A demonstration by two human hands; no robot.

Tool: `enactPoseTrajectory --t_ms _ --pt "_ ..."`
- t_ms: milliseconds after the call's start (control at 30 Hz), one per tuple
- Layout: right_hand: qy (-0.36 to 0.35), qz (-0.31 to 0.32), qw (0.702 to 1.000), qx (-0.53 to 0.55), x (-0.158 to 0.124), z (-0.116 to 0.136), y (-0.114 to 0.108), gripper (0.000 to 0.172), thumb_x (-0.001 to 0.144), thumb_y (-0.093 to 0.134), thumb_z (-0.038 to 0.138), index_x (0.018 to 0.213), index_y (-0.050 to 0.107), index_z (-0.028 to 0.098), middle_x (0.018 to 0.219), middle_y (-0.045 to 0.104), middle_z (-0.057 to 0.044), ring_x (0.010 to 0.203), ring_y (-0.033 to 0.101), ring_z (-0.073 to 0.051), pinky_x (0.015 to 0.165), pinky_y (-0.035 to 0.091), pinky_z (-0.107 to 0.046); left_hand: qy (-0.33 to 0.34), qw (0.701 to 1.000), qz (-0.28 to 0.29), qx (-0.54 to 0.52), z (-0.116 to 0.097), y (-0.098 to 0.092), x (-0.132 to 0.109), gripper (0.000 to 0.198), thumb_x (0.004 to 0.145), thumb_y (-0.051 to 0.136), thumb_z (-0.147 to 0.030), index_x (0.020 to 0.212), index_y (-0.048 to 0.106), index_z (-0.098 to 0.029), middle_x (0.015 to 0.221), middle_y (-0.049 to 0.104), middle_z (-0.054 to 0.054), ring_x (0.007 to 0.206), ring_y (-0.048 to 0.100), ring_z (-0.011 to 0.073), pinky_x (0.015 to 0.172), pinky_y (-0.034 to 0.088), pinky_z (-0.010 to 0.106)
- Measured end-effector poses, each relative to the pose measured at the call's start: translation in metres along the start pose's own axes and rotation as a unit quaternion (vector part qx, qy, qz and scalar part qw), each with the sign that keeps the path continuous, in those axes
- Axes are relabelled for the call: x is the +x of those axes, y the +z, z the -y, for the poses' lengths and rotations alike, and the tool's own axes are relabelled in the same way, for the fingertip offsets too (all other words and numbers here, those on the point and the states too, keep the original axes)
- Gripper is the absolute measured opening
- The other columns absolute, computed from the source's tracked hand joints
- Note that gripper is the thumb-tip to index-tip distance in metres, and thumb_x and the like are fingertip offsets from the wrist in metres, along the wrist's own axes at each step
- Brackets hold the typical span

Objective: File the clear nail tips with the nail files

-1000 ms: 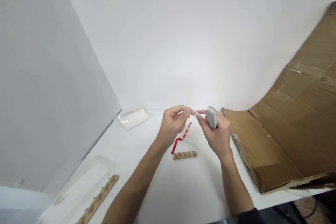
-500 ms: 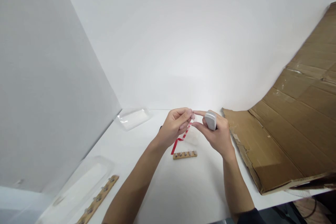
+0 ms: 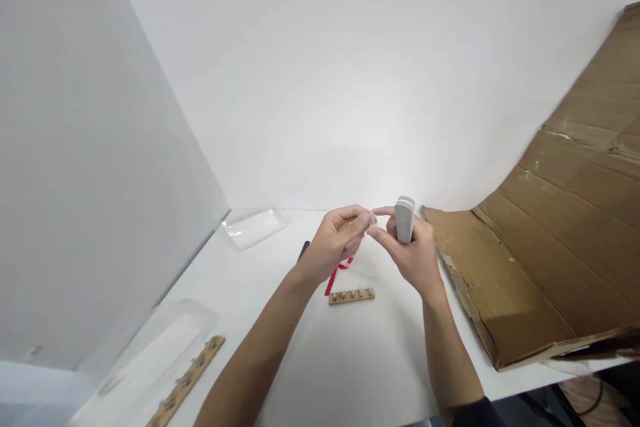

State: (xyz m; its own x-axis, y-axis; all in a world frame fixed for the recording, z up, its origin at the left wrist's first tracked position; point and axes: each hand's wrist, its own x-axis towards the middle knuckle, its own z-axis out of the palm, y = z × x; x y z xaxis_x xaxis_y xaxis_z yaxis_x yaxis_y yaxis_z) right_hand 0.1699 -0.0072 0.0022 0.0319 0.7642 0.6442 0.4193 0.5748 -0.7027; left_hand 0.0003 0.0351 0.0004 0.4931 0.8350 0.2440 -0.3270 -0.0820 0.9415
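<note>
At lower left of the frame we see a clear plastic tray [image 3: 150,360] with a wooden strip [image 3: 187,380] beside it on the white tabletop [image 3: 350,360]. At centre, our left hand [image 3: 333,247] pinches something too small to tell. Below lie a red strip [image 3: 334,277] and a short wooden bar [image 3: 351,295]. Our right hand [image 3: 413,257] grips a grey device [image 3: 404,219] upright. Cardboard [image 3: 540,240] fills the right.

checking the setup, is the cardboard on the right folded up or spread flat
Spread flat: the cardboard lies opened out, one end on the table, creases showing.
</note>
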Motion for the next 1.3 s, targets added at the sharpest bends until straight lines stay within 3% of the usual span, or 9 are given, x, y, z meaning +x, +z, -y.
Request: enactPoseTrajectory --t_ms 200,333,433,533,633,733,833,1033,1300 --pt "0.069 0.045 0.996 0.036 -0.002 -0.002 0.001 0.045 0.095 0.074 0.052 0.127 0.056 0.025 0.069 0.044 0.009 0.055 0.039 -0.011 0.052 0.036 -0.025 0.036 0.997 -0.070 0.024 0.002 0.000 0.000 0.045 0.087 0.081 -0.060 0.082 0.067 -0.017 0.052 0.025 -0.010 0.046 0.016 0.0042 0.044 0.013 0.022" --pt "0.079 0.049 0.995 0.041 -0.006 0.001 0.005 0.037 0.112 0.039 0.046 0.143 0.042 0.026 0.074 0.041 0.007 0.052 0.038 -0.012 0.050 0.036 -0.026 0.059 0.993 -0.097 0.040 0.003 -0.002 -0.001 0.045 0.087 0.080 -0.060 0.084 0.070 -0.017 0.052 0.026 -0.010 0.045 0.017 0.0047 0.042 0.012 0.023" --pt "0.054 0.040 0.998 0.003 -0.010 0.005 0.009 0.033 0.113 0.034 0.033 0.144 0.043 0.028 0.077 0.042 0.006 0.053 0.041 -0.012 0.050 0.037 -0.025 0.080 0.989 -0.114 0.056 0.002 -0.001 -0.001 0.044 0.086 0.081 -0.060 0.082 0.070 -0.018 0.049 0.027 -0.010 0.043 0.018 0.0048 0.041 0.013 0.024" --pt "0.002 0.042 0.998 -0.048 -0.012 0.008 0.010 0.043 0.110 0.039 0.026 0.153 0.042 0.030 0.081 0.052 0.004 0.057 0.047 -0.013 0.053 0.042 -0.026 0.102 0.983 -0.132 0.075 0.000 0.000 -0.002 0.041 0.084 0.084 -0.057 0.080 0.071 -0.018 0.046 0.026 -0.011 0.042 0.018 0.0055 0.041 0.014 0.025" --pt "-0.042 0.057 0.993 -0.096 -0.011 0.012 0.011 0.049 0.110 0.041 0.026 0.159 0.043 0.031 0.099 0.068 -0.004 0.068 0.056 -0.016 0.062 0.050 -0.030 0.126 0.977 -0.144 0.092 -0.003 0.002 -0.003 0.036 0.085 0.084 -0.051 0.078 0.071 -0.018 0.047 0.028 -0.010 0.043 0.021 0.0064 0.042 0.017 0.026" --pt "-0.069 0.076 0.989 -0.108 -0.009 0.015 0.010 0.051 0.110 0.040 0.024 0.161 0.045 0.028 0.112 0.074 -0.009 0.082 0.063 -0.019 0.075 0.055 -0.034 0.157 0.968 -0.166 0.107 -0.003 0.002 -0.004 0.028 0.089 0.080 -0.044 0.079 0.073 -0.018 0.051 0.036 -0.008 0.045 0.024 0.0069 0.043 0.019 0.026" --pt "-0.078 0.083 0.988 -0.101 -0.008 0.017 0.010 0.052 0.110 0.041 0.022 0.161 0.047 0.027 0.108 0.076 -0.008 0.087 0.065 -0.020 0.080 0.056 -0.034 0.180 0.957 -0.190 0.123 -0.004 0.000 -0.004 0.023 0.089 0.079 -0.038 0.078 0.073 -0.018 0.056 0.045 -0.005 0.047 0.029 0.0075 0.043 0.022 0.026" --pt "-0.088 0.050 0.991 -0.087 -0.009 0.014 0.013 0.050 0.109 0.041 0.023 0.158 0.053 0.026 0.094 0.074 -0.006 0.074 0.059 -0.018 0.067 0.053 -0.031 0.200 0.950 -0.182 0.158 -0.006 0.005 -0.007 0.019 0.089 0.076 -0.031 0.075 0.074 -0.018 0.072 0.062 0.001 0.052 0.038 0.0081 0.044 0.027 0.025" --pt "-0.123 0.043 0.989 -0.064 -0.012 0.011 0.016 0.046 0.109 0.045 0.025 0.153 0.059 0.028 0.092 0.075 -0.004 0.070 0.059 -0.016 0.065 0.052 -0.030 0.205 0.953 -0.185 0.125 -0.004 0.002 -0.006 0.031 0.087 0.081 -0.044 0.074 0.072 -0.018 0.075 0.065 0.003 0.052 0.040 0.0083 0.041 0.023 0.025"
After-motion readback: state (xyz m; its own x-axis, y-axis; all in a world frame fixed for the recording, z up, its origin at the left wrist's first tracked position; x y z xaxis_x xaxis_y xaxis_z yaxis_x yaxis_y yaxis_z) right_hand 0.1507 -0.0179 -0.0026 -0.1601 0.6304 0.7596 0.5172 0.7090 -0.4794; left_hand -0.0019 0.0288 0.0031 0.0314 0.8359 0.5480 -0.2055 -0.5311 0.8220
